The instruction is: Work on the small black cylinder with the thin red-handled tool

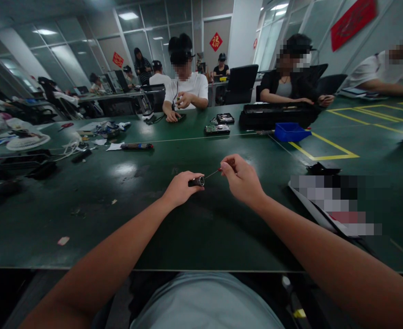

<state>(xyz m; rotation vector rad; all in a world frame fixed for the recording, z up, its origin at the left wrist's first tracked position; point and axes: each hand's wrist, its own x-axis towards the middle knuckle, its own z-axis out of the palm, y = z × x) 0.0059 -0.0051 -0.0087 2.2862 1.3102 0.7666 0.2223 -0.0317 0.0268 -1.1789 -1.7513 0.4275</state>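
Observation:
My left hand (180, 188) is closed around a small dark cylinder (200, 181) with a shiny metal ring at its open end. The cylinder is held just above the green table, and most of its body is hidden by my fingers. In my right hand (244, 180), slightly to the right, is a slim screwdriver (212, 174) with a red part near the fingertips. Its thin shaft points left toward the cylinder's ring end. Whether the tip touches the cylinder I cannot tell. The screwdriver's handle is mostly covered by my fingers.
Circuit-board drives (217, 130) and a blue bin (291, 132) lie beyond my hands. A long black device (278, 115) stands behind the bin. Left are a dark stick-like tool (137, 146) and cables. A pale flat item (311, 205) lies right. A co-worker (187, 89) sits opposite.

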